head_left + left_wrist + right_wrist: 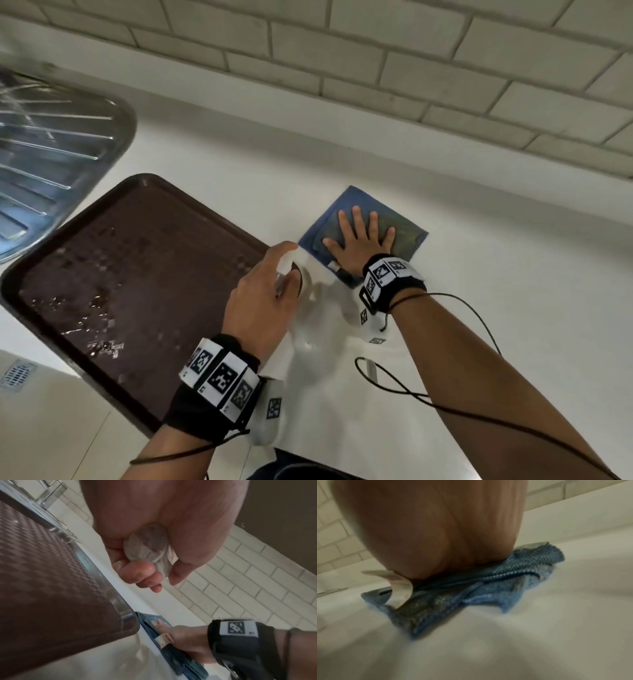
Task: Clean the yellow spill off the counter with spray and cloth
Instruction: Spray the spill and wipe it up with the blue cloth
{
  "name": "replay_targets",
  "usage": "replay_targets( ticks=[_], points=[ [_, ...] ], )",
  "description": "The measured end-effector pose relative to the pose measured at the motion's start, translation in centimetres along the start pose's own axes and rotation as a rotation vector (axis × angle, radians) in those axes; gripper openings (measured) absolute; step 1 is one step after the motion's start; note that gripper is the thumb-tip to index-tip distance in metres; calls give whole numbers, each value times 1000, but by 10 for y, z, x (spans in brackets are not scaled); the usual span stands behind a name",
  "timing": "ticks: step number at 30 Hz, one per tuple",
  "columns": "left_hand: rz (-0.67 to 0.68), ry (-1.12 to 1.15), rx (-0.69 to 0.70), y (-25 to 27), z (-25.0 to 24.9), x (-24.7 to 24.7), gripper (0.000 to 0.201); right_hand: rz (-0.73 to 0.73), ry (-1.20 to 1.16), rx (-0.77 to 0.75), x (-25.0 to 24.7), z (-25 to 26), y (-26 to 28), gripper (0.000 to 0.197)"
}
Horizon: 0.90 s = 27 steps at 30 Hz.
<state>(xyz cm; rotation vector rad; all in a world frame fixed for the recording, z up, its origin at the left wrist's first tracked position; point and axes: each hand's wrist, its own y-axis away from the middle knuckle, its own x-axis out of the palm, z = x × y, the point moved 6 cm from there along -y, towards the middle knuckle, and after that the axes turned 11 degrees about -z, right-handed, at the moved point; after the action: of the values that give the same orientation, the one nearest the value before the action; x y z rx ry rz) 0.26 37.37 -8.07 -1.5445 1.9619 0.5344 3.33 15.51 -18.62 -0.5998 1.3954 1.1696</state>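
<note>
- White table (479, 274) below tiled wall (411, 68); brown tray (137, 274) beside left hand.
- Right hand (359, 240) flat, fingers spread, pressing blue cloth (407, 236) down.
- Left hand (263, 301) wrapped round spray bottle (308, 329), just beside cloth.
- Cloth: soft, light, probably damp; best pinned under palm, or lifted by a corner.
- Spill: none visible.

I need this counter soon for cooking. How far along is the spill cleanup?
Mostly done, it seems: no yellow shows on the bare counter, and the blue cloth carries a yellowish-green stain. In hand: the right hand presses flat on the cloth while the left hand holds the spray bottle. Left: whatever lies under the cloth, which is hidden, and putting the bottle down.
</note>
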Motion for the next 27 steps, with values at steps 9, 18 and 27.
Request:
replay_targets(
  ticks=[9, 18, 27],
  points=[
    [18, 43, -8, 6, 5, -4, 40, -55, 76, -184, 37, -5, 120, 77],
    [-29, 53, -48, 34, 9, -19, 38, 16, 107, -423, 47, 2, 175, 80],
    [-122, 33, -53, 69, 5, -47, 38, -12, 89, -289, 38, 7, 124, 76]
  ],
)
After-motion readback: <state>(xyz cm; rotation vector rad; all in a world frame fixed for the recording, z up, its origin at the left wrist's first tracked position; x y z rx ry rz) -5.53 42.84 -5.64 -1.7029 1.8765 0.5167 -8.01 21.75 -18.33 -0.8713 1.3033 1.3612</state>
